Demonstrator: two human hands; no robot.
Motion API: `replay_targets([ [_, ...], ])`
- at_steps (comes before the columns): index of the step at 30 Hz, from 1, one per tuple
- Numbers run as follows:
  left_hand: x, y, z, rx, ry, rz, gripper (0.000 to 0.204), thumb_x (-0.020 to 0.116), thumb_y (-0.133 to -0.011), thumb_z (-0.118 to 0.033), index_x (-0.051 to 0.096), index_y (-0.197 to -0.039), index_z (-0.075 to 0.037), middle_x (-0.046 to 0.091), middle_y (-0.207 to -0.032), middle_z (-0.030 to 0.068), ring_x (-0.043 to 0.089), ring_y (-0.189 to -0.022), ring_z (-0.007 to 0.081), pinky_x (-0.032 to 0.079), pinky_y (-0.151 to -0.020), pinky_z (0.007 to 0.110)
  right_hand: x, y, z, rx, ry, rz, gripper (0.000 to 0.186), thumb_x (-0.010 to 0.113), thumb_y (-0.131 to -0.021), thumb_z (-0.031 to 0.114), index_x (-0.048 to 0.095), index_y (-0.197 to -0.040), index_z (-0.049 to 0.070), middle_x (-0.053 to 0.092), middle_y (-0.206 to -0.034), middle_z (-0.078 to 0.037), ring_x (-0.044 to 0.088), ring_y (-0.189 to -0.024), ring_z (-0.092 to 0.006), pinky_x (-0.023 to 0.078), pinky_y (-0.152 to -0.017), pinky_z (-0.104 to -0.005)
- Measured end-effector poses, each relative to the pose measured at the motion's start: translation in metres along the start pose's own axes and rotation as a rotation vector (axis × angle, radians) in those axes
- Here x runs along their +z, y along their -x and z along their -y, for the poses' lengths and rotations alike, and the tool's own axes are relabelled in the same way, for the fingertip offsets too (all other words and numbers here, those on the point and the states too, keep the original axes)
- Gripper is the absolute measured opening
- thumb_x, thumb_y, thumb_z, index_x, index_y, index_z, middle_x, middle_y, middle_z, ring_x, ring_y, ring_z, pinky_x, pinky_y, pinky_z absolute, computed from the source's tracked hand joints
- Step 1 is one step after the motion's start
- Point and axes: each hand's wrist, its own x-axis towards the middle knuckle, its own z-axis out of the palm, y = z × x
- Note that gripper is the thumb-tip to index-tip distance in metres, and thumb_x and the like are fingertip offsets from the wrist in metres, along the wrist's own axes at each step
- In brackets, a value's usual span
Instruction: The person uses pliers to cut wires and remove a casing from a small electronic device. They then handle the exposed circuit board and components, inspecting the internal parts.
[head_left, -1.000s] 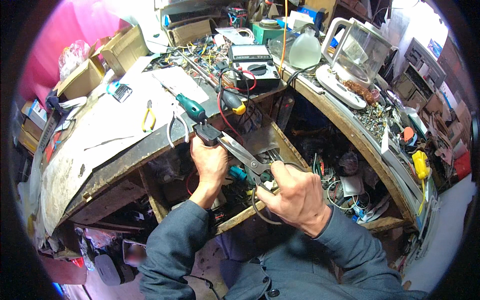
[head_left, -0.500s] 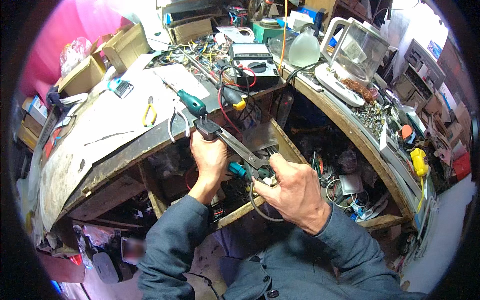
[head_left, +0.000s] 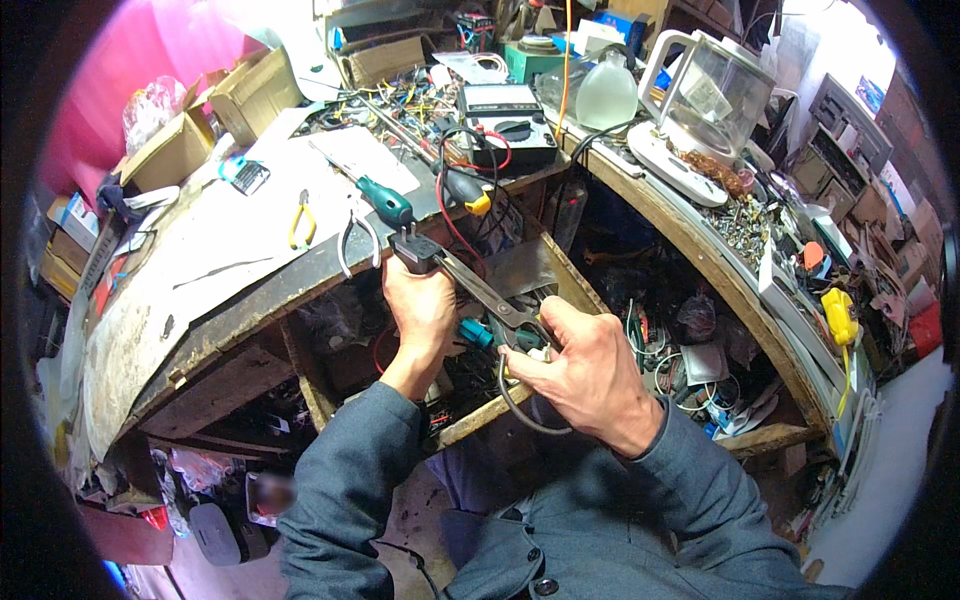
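Observation:
My left hand (head_left: pixel 418 308) grips a black adapter (head_left: pixel 414 248) with metal pins sticking up, near the bench edge. My right hand (head_left: pixel 588 375) holds large metal shears (head_left: pixel 500 304), their blade tips against the adapter's side and their dark looped handle partly hidden by my fingers. Just beyond lie a green-handled screwdriver (head_left: pixel 382 201), metal-jawed pliers (head_left: pixel 357 238), yellow-handled pliers (head_left: pixel 301 221) and a yellow-and-black handled tool (head_left: pixel 466 192). Under my hands an open wooden drawer (head_left: pixel 572 275) holds jumbled tools and wires.
A multimeter (head_left: pixel 505 125) with red and black leads sits at the back. A translucent jug (head_left: pixel 607 95) and a clear-jug appliance (head_left: pixel 705 100) stand on the right bench among small scraps. Cardboard boxes (head_left: pixel 250 95) are at left, a yellow device (head_left: pixel 840 315) at right.
The shears and my right hand have shifted slightly up, with the blades looking more closed against the adapter. My left hand has risen a little, still holding it.

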Motion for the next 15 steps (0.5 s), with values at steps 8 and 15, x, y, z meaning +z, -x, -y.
replay_targets([
  [8,0.0,-0.006,0.014,0.041,-0.001,-0.041,0.012,0.071,-0.084,0.001,0.061,-0.084,-0.005,0.065,-0.077,-0.001,0.059,-0.066,0.0096,0.05,-0.06,0.029,-0.002,-0.003,-0.002,0.05,-0.05,0.024,0.037,0.078,-0.081,0.027,0.054,-0.077,0.0,0.059,-0.065,-0.023,0.063,-0.063,-0.0422,0.048,-0.057,-0.0464],
  [15,0.004,0.003,-0.005,0.015,-0.011,-0.039,0.012,0.069,-0.085,0.0,0.059,-0.081,-0.006,0.062,-0.073,-0.0019,0.058,-0.065,0.0092,0.049,-0.058,0.028,0.0,-0.003,-0.011,0.066,-0.097,0.025,0.038,0.08,-0.079,0.028,0.056,-0.077,-0.002,0.059,-0.065,-0.022,0.063,-0.061,-0.0386,0.048,-0.057,-0.0448],
])
